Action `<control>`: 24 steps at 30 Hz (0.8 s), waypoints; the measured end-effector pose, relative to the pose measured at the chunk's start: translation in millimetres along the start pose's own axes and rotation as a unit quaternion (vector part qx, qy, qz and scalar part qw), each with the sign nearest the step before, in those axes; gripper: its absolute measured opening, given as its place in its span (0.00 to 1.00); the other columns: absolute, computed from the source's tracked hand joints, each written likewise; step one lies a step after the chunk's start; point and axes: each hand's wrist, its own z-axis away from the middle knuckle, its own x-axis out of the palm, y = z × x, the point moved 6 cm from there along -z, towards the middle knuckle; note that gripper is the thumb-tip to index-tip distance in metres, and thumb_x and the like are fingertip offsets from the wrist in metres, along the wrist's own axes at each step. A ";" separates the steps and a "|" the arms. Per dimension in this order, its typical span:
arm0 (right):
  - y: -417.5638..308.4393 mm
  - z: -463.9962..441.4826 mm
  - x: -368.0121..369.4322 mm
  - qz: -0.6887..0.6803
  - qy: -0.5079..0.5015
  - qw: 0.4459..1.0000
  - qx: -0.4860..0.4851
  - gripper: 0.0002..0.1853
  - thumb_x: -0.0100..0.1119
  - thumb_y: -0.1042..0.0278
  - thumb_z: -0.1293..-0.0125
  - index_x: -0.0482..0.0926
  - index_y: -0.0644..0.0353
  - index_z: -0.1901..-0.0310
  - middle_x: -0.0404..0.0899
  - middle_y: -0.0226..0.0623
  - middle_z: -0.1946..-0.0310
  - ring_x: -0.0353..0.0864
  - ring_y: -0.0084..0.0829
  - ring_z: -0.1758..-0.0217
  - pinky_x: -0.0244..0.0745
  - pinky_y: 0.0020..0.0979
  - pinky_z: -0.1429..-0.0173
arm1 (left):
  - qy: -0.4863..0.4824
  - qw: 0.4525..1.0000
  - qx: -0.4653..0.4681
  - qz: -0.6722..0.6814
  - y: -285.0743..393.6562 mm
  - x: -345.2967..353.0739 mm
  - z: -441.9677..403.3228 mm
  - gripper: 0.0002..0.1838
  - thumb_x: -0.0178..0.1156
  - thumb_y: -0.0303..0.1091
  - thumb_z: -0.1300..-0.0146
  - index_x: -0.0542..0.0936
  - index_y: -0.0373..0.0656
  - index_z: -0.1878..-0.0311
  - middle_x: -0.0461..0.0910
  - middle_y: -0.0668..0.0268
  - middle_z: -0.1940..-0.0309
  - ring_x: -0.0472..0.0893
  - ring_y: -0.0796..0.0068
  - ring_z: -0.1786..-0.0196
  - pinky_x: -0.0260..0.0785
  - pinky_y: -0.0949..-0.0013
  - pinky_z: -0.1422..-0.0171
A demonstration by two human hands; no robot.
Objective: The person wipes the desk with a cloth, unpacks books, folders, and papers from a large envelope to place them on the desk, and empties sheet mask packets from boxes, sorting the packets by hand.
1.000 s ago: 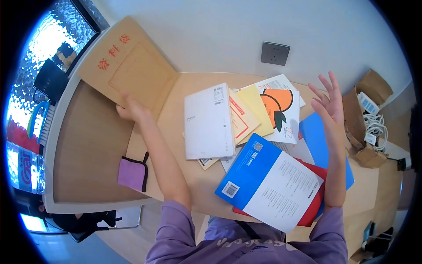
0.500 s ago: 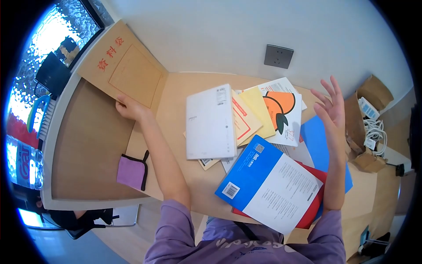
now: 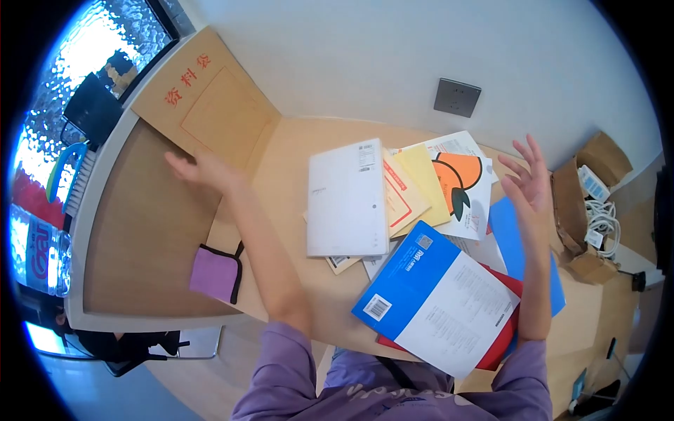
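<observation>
Pale wall (image 3: pixel 351 63), wooden desk (image 3: pixel 291 168), bright rippled glass (image 3: pixel 91 45)

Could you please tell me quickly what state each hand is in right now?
Left hand: open, holding nothing, by the envelope; whether it touches it cannot be told.
Right hand: open, fingers spread, holding nothing.

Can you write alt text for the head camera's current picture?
A person's open left hand is in front of a propped-up brown envelope; the open right hand is raised near a cardboard box. Papers and booklets overlap on the desk.
</observation>
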 end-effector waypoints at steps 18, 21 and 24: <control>-1.2 1.0 -7.0 0.032 -0.018 0.999 -0.025 0.41 0.61 0.74 0.36 0.54 0.55 0.23 0.61 0.46 0.29 0.73 0.37 0.34 0.69 0.37 0.34 | -0.081 0.988 -0.106 0.076 -11.2 6.0 -7.5 0.42 0.52 0.23 0.40 0.48 0.37 0.22 0.61 0.53 0.29 0.68 0.60 0.33 0.67 0.60 0.34; -6.6 1.6 -18.9 0.102 0.020 0.992 -0.068 0.39 0.63 0.72 0.36 0.57 0.55 0.25 0.62 0.43 0.29 0.73 0.36 0.34 0.67 0.38 0.33 | -0.104 0.984 -0.059 0.134 -33.1 4.1 -38.5 0.28 0.54 0.24 0.43 0.63 0.33 0.37 0.69 0.50 0.39 0.72 0.57 0.40 0.70 0.52 0.40; -32.0 10.0 -32.6 0.233 0.062 0.960 -0.140 0.35 0.64 0.71 0.37 0.64 0.57 0.29 0.68 0.42 0.33 0.74 0.34 0.35 0.67 0.35 0.34 | -0.093 0.979 -0.091 0.158 -47.5 2.4 -53.5 0.20 0.55 0.23 0.46 0.68 0.32 0.48 0.72 0.50 0.45 0.73 0.56 0.43 0.70 0.51 0.41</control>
